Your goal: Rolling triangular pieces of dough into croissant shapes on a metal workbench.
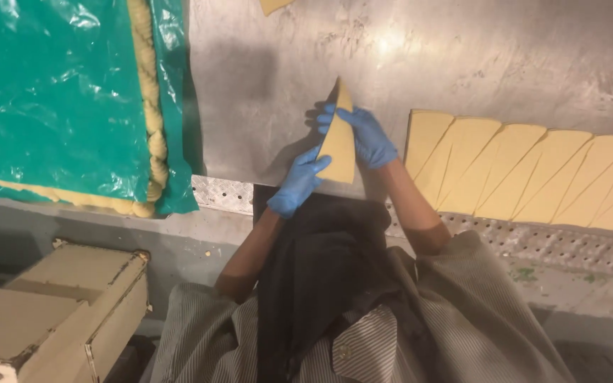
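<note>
Both gloved hands, left hand [296,186] and right hand [367,136], are grasping one dough triangle [340,145] above the steel table [264,85].

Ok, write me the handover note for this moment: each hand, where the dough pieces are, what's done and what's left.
Left hand, blue-gloved, holds the wide bottom end of a dough triangle lifted above the steel table.
Right hand, also gloved, grips the triangle's upper edge near the tip.
Done: a sheet is cut into a row of cut triangles lying flat on the table at right.
Left: the held piece is unrolled; the row lies untouched.
Nearby: green plastic sheet over more dough at left, cardboard box below.
</note>
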